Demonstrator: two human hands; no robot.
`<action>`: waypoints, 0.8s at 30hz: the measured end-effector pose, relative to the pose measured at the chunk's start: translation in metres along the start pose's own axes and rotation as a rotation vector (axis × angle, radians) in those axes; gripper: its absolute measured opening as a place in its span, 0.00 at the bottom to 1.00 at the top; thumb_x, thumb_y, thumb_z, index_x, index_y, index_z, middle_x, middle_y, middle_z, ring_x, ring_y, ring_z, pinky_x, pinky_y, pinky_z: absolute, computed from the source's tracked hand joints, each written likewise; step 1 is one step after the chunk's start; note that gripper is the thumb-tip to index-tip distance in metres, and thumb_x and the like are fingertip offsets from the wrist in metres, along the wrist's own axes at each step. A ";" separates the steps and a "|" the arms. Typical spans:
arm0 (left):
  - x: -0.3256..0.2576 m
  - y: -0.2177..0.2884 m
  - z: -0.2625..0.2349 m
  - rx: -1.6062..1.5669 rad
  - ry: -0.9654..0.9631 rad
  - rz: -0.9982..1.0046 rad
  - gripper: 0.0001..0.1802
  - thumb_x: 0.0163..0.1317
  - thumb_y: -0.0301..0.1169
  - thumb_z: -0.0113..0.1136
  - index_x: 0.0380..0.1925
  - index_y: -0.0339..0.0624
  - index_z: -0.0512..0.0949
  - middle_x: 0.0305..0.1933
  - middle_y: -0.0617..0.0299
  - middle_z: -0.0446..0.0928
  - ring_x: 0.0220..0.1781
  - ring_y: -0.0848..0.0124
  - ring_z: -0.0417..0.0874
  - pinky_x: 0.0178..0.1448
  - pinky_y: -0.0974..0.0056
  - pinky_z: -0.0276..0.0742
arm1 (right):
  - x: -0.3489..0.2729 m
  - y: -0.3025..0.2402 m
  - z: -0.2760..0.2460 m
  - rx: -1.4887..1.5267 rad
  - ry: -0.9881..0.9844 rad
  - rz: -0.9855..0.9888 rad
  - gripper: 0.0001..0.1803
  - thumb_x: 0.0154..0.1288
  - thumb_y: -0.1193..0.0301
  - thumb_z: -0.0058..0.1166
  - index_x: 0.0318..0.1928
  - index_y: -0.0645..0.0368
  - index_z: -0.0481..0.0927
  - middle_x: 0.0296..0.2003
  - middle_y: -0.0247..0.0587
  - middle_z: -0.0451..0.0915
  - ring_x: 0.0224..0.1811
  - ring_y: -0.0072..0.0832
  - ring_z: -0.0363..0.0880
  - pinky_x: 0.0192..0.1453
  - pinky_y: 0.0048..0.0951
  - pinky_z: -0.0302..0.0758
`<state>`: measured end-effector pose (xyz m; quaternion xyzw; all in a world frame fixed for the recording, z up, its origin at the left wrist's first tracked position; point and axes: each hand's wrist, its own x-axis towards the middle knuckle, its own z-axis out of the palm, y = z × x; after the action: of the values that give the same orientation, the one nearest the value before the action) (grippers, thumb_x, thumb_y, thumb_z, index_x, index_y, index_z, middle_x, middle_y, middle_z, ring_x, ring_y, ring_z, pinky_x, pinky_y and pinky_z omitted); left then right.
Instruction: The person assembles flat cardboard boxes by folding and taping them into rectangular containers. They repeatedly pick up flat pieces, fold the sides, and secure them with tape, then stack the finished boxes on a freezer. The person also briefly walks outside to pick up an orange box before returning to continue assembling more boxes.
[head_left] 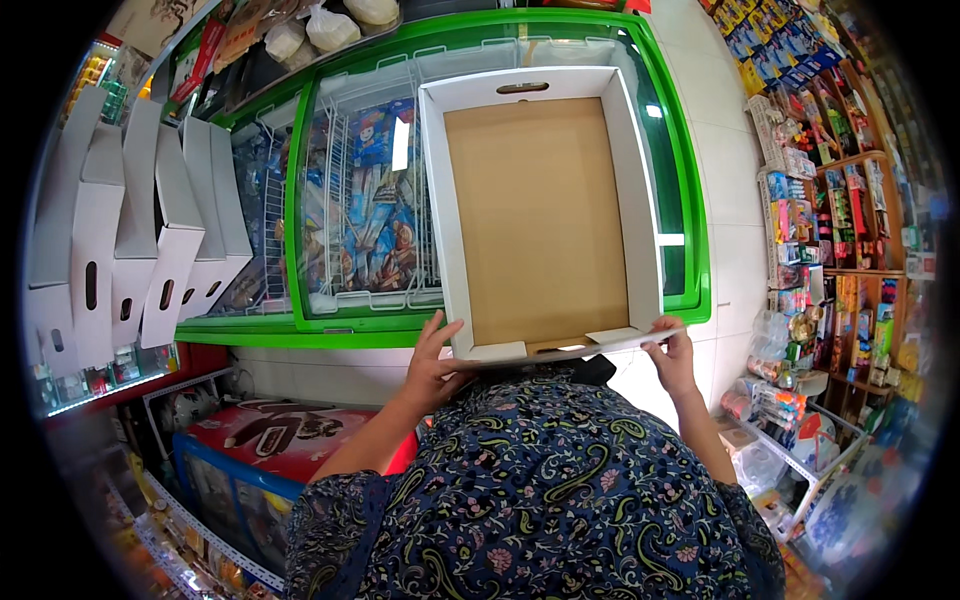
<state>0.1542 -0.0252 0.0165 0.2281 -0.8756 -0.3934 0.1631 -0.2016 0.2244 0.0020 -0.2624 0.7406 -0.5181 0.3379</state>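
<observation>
An open cardboard box [540,210], white on its walls and plain brown inside, rests on the glass top of a green-framed freezer [297,200]. Its far wall has an oval handle slot. My left hand [430,365] holds the near left corner, with fingers up along the outer side. At the near right corner my right hand [672,357] pinches the end of the near panel between thumb and fingers. That near panel [570,354] is seen almost edge-on, and small white flaps show inside both near corners. Nothing lies in the box.
Several white boxes [180,225] with handle slots stand in a row on the left. Blue packages [380,215] show through the freezer glass. White bags [330,28] lie beyond it. A red-topped chest [290,435] stands lower left, and stocked shelves [850,220] line the right.
</observation>
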 end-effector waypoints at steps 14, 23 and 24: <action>-0.008 0.021 0.051 0.045 0.379 -0.298 0.11 0.59 0.32 0.64 0.36 0.35 0.79 0.41 0.52 0.66 0.46 0.57 0.69 0.51 0.58 0.67 | 0.018 -0.012 0.016 0.001 0.256 0.124 0.29 0.50 0.72 0.72 0.50 0.60 0.69 0.26 0.24 0.59 0.28 0.15 0.58 0.32 0.19 0.61; 0.014 0.051 0.044 -0.236 0.579 -0.609 0.35 0.51 0.26 0.71 0.60 0.40 0.67 0.57 0.53 0.57 0.55 0.60 0.70 0.62 0.56 0.71 | 0.043 -0.023 0.017 0.144 0.181 0.328 0.28 0.46 0.72 0.74 0.43 0.61 0.68 0.27 0.34 0.74 0.27 0.20 0.74 0.27 0.24 0.70; 0.018 0.058 0.039 -0.270 0.608 -0.652 0.39 0.50 0.27 0.73 0.63 0.40 0.65 0.59 0.53 0.57 0.56 0.58 0.70 0.65 0.54 0.70 | 0.044 -0.019 0.017 0.140 0.171 0.344 0.29 0.46 0.72 0.74 0.43 0.61 0.68 0.27 0.34 0.74 0.27 0.21 0.74 0.28 0.24 0.70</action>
<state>0.1051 0.0235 0.0375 0.5732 -0.6116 -0.4496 0.3086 -0.2159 0.1757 0.0060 -0.0628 0.7627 -0.5235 0.3746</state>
